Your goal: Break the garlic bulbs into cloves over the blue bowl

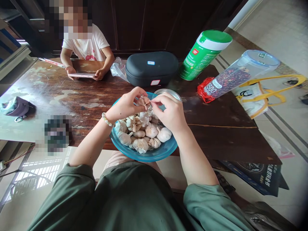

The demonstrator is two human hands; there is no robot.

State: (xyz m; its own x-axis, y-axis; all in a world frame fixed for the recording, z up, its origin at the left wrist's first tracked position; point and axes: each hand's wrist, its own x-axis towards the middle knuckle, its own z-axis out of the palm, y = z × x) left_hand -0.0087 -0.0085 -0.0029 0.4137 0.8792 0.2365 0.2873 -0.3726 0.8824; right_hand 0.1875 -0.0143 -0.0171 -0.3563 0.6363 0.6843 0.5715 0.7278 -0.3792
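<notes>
Dark-green shirt fabric (134,199) lay nearest; the left hand (126,104) pinched a garlic bulb (143,101), the right hand (170,110) its edge; light tugs over the blue bowl (146,157) seemed best.

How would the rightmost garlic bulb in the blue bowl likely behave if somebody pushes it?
The garlic bulb would probably rock or roll a little, being rounded. Looking papery outside, it may feel slippery and could flake. The blue bowl, with its raised sides, would likely keep it inside.

Both hands (126,104) (169,112) close together; fingers (157,99) curled; bare forearms (88,138) (196,154) angled inward
</notes>
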